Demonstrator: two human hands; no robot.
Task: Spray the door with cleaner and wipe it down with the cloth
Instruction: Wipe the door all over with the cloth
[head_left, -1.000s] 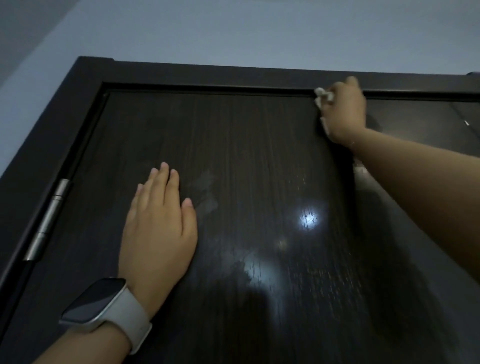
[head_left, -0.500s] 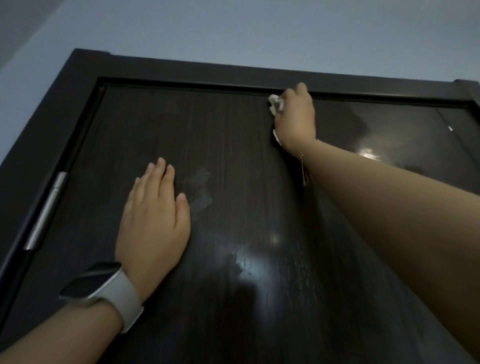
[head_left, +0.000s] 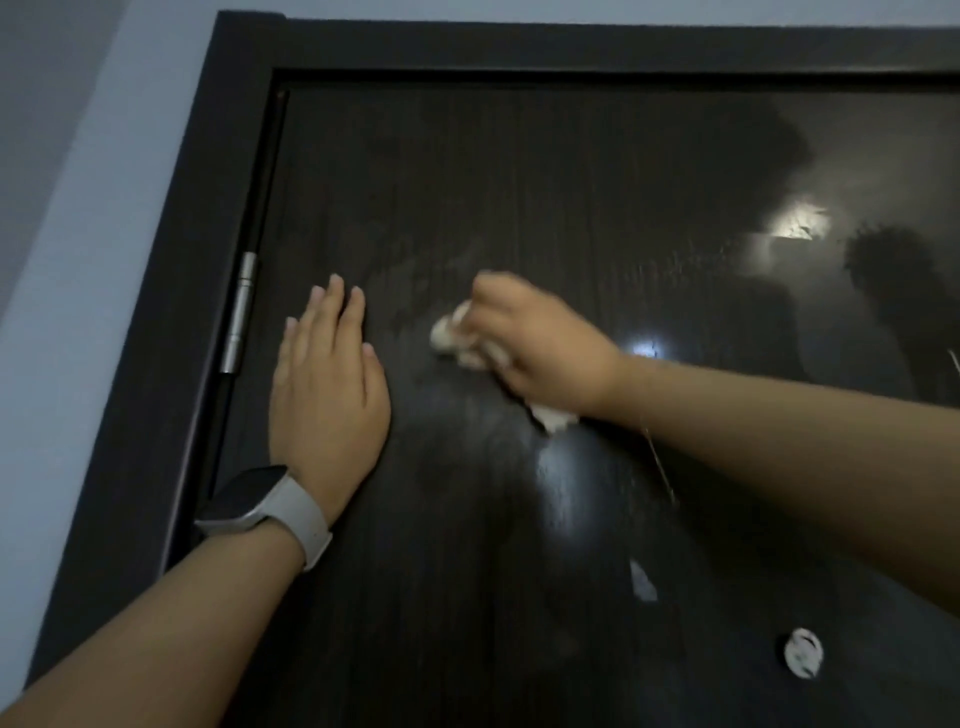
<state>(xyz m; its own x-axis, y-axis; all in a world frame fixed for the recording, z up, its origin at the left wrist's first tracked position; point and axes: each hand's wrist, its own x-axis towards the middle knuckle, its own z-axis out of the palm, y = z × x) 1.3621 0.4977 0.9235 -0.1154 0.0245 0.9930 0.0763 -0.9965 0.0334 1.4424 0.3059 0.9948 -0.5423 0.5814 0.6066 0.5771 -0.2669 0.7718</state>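
Note:
The dark wood-grain door (head_left: 597, 171) fills the view, glossy with light reflections. My right hand (head_left: 540, 348) grips a crumpled white cloth (head_left: 457, 340) and presses it against the door near the middle-left, with another bit of the cloth sticking out below the wrist. My left hand (head_left: 327, 374) lies flat on the door with straight fingers, just left of the cloth, and wears a watch with a white band. No spray bottle is in view.
The dark door frame (head_left: 208, 208) runs along the left and top, with a metal hinge (head_left: 240, 312) beside my left hand. Grey-blue wall (head_left: 67, 260) lies to the left. A small white round object (head_left: 802, 657) sits on the door at the lower right.
My right hand has swept the cloth from the door's top edge down and left, close to my left hand. The view has shifted, and my left hand stays flat on the door.

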